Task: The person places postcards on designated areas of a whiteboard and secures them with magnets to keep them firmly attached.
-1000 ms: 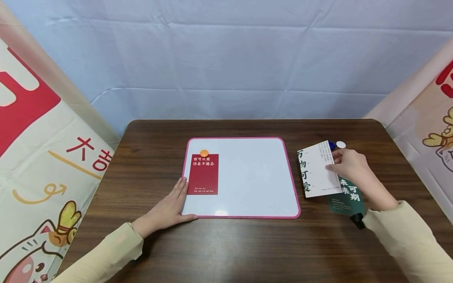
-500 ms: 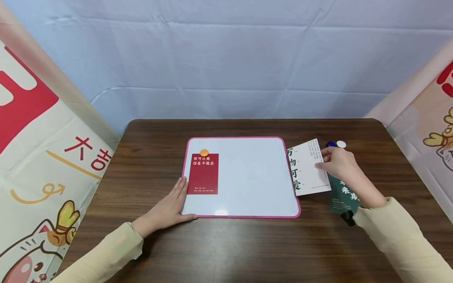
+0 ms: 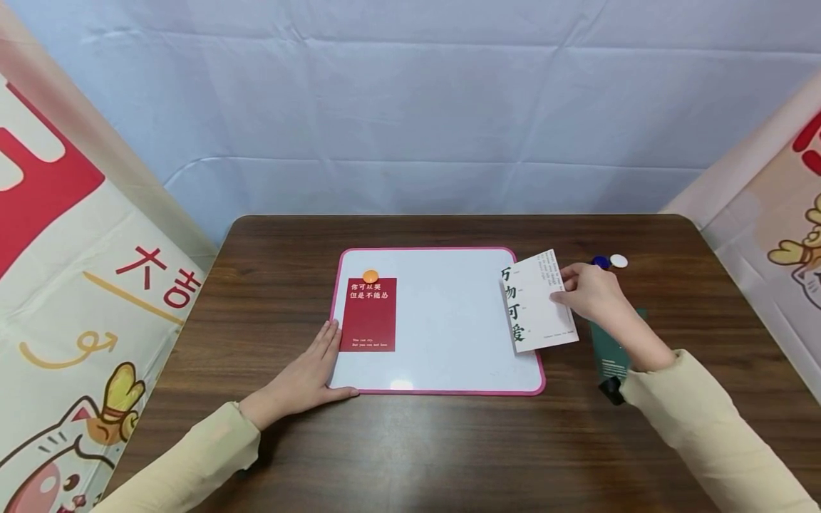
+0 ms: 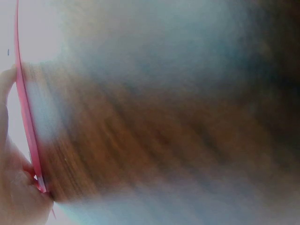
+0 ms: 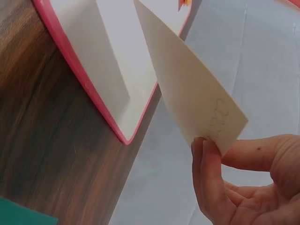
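Note:
Between thumb and fingers my right hand point(image 3: 593, 293) pinches a white card point(image 3: 537, 306) printed with dark green characters. In the right wrist view the card point(image 5: 187, 79) is held up off the table, its plain back showing. It overlaps the right edge of a whiteboard point(image 3: 455, 320) with a pink rim in the head view. My left hand point(image 3: 304, 374) rests at the board's lower left corner, fingers straight along the left edge and thumb at the bottom edge. On the board's left part lies a red card point(image 3: 370, 317), with an orange round magnet point(image 3: 370, 276) at its top.
A blue magnet point(image 3: 600, 261) and a white magnet point(image 3: 618, 261) sit on the table point(image 3: 410, 449) beyond my right hand. Under my right forearm lies a green card point(image 3: 606, 349), partly hidden, with a black object point(image 3: 612, 390) at its lower end.
My right hand has carried the white card leftward, from beside the board to over its right edge. More of the blue magnet shows. The left hand has stayed in place.

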Action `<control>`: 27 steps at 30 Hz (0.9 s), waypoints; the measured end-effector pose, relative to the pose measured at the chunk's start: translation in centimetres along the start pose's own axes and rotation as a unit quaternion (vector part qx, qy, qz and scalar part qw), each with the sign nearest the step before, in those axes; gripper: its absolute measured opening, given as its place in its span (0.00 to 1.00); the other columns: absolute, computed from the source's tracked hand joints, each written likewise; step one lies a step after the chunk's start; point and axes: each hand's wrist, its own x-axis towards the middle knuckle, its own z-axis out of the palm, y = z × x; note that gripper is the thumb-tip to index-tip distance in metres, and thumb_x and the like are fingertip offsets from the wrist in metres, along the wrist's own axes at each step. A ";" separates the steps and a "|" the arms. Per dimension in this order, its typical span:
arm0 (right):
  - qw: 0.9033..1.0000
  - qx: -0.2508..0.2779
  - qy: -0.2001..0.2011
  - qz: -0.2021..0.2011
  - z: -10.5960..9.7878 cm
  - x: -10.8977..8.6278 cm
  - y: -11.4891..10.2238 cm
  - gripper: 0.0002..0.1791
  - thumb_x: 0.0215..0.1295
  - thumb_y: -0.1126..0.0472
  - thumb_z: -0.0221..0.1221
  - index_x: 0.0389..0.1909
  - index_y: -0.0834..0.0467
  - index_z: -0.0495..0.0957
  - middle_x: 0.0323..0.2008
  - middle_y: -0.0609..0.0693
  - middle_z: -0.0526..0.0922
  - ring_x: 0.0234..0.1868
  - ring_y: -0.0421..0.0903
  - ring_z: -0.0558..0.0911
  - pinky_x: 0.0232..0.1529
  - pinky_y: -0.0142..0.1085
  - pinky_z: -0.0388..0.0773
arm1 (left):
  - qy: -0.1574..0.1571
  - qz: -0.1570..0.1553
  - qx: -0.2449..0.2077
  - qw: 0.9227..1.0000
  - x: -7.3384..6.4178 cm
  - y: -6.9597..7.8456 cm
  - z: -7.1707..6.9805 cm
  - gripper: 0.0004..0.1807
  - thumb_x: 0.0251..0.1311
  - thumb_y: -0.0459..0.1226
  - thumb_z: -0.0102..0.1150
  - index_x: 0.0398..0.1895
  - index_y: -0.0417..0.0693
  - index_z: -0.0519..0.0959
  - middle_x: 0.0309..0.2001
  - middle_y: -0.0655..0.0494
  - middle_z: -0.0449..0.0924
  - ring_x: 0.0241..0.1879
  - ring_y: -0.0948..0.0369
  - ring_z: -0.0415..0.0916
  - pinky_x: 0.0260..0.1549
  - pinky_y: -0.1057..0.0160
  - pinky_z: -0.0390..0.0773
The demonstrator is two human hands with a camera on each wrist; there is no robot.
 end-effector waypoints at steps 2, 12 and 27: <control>1.000 0.005 0.002 -0.002 0.3 0.0 -0.2 0.22 0.53 0.66 0.61 0.45 0.76 0.70 0.28 0.62 0.77 0.23 0.47 0.72 0.20 0.33 0.67 | 0.001 0.000 0.001 1.000 0.0 0.0 0.0 0.60 0.46 0.71 0.46 0.70 0.39 0.41 0.72 0.47 0.37 0.70 0.53 0.34 0.61 0.54 0.58; 0.999 0.027 -0.007 0.015 1.9 0.2 -0.8 0.24 0.55 0.64 0.61 0.49 0.75 0.68 0.33 0.64 0.79 0.27 0.48 0.75 0.24 0.32 0.70 | 0.003 0.003 0.001 1.000 0.0 0.2 -0.2 0.59 0.46 0.70 0.46 0.70 0.38 0.42 0.72 0.46 0.39 0.70 0.53 0.35 0.60 0.53 0.59; 0.996 0.089 -0.010 0.017 4.1 0.5 -1.3 0.25 0.56 0.63 0.61 0.51 0.73 0.68 0.35 0.64 0.80 0.30 0.52 0.81 0.27 0.36 0.77 | 0.009 0.005 0.002 1.000 -0.1 0.4 -0.3 0.60 0.46 0.70 0.48 0.70 0.37 0.43 0.71 0.44 0.40 0.70 0.51 0.37 0.59 0.53 0.61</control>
